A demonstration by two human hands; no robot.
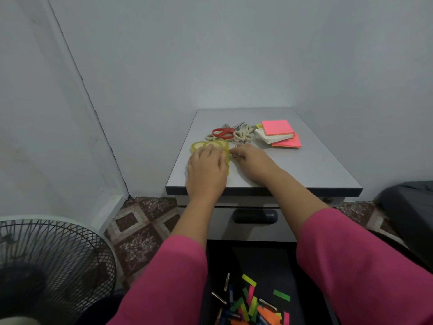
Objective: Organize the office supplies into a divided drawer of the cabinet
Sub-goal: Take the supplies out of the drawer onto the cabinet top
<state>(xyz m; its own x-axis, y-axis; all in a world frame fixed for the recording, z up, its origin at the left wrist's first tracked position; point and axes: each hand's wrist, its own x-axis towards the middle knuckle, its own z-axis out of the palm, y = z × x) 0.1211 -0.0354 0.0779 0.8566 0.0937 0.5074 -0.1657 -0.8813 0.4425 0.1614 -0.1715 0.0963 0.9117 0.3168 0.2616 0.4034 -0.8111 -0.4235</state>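
Left grip (207, 166) flat over tape rolls (209, 145); right grip (251, 160) just beside.

Grey cabinet top (304, 165), dark front edge. On it: yellowish tape rolls (206, 144) at the left edge, red-handled scissors (223, 132) behind them, a heap of beige-handled scissors (243, 135) just beside, stacked sticky-note pads (277, 132) at back right, pink on top. Both hands rest on the top, left hand (207, 167) over the tape rolls, right hand (251, 160) beside it.

Both arms extended forward; left hand (207, 168) flat, palm down, fingers straight; right hand (251, 160) fingers curled inward.
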